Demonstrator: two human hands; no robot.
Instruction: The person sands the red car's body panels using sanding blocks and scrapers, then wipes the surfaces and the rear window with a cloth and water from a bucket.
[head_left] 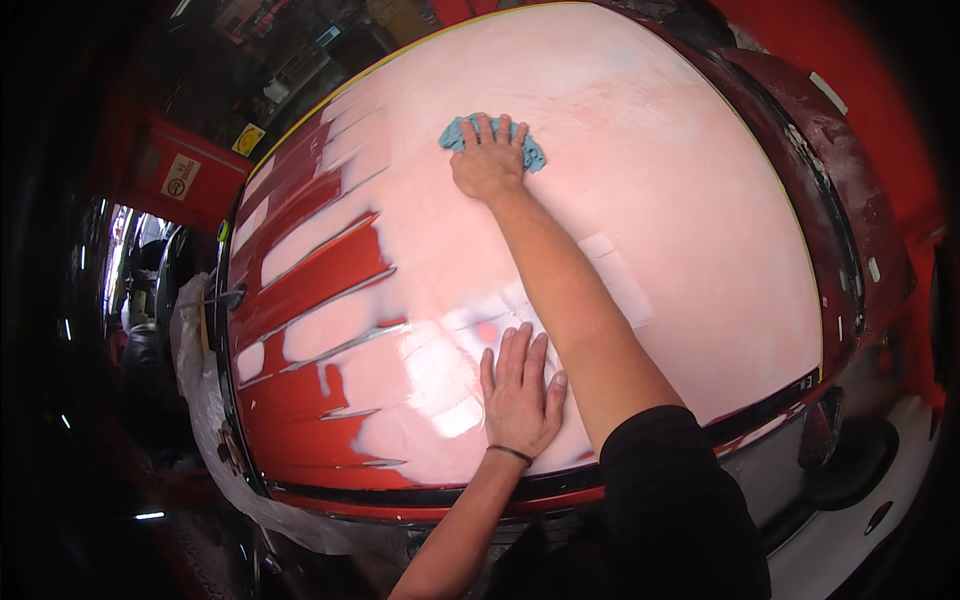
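My right hand (487,160) is pressed on a crumpled teal cloth (536,158) on the upper middle of a car roof (680,230), its fingers spread over it. Most of the roof is coated pale, chalky pink, with glossy red ridged bands (325,260) showing along its left part. My left hand (520,390), a dark band on its wrist, lies flat on the pink surface lower down, fingers stretched out and holding nothing. Yellow tape (800,240) lines the roof's curved edges. A glare patch sits left of my left hand.
Clear plastic sheeting (200,390) hangs along the roof's left side, near a small dark stub (237,295). Red panels (185,175) and dim shelving (300,60) stand beyond the far left. A dark car door handle area (855,460) shows at lower right.
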